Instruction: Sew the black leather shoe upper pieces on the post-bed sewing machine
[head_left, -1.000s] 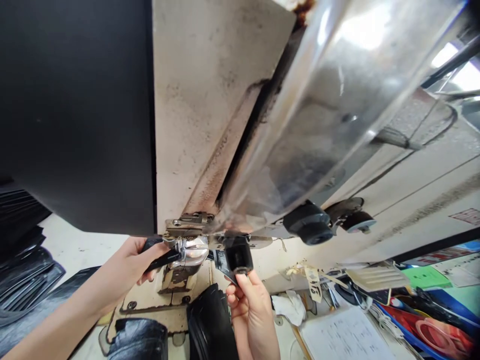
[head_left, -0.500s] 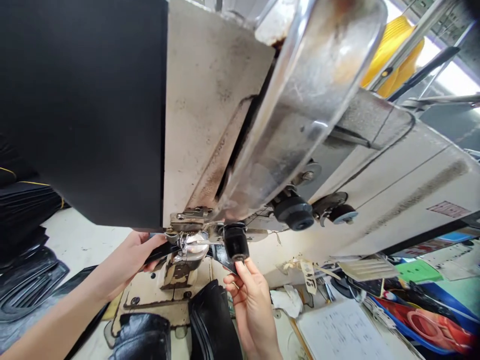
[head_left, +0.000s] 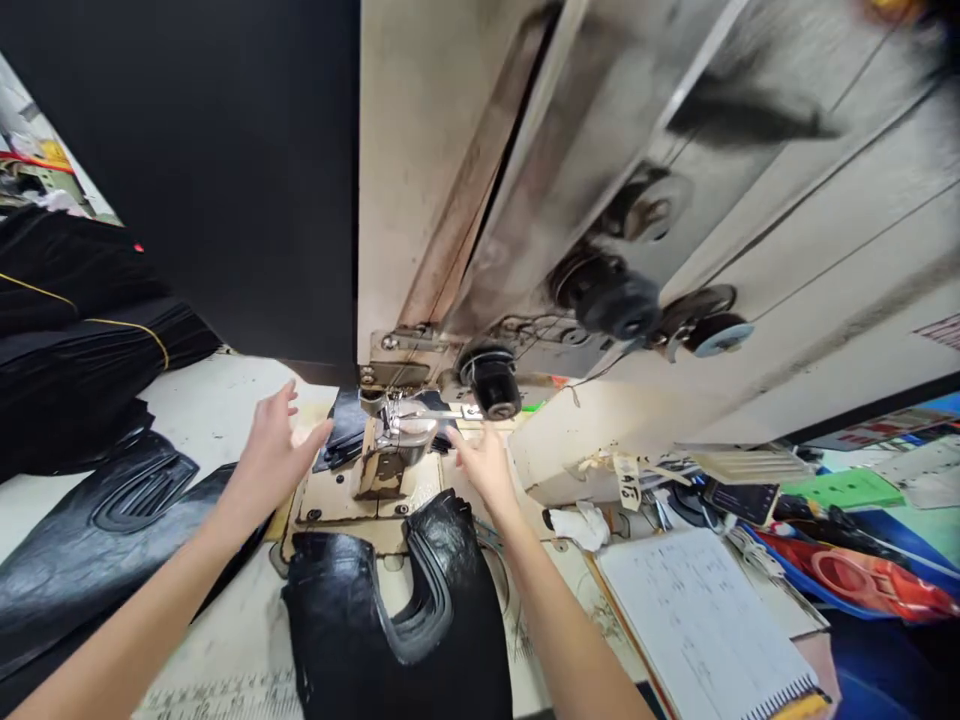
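A large cream sewing machine [head_left: 420, 180] fills the top of the view. Its shiny presser foot [head_left: 397, 428] sits on a black piece of material [head_left: 341, 432] lying on the machine bed [head_left: 330, 500]. My left hand [head_left: 274, 455] hovers just left of the foot with fingers spread, holding nothing and close to the black piece. My right hand [head_left: 484, 465] is just right of the foot, below a black knob [head_left: 495, 385], its fingers stretched toward the needle area. A stack of curved black leather pieces [head_left: 390, 620] lies in front, between my forearms.
Black moulded mats [head_left: 97, 540] and dark fabric [head_left: 75, 330] lie at the left. On the right are an open notebook [head_left: 697, 620], a paper tag [head_left: 626, 480], a crumpled white cloth [head_left: 577, 525] and coloured packaging [head_left: 862, 575].
My left hand has let go of the black handle by the foot and opened. My right hand has left the black knob and moved lower. The view has tilted down.
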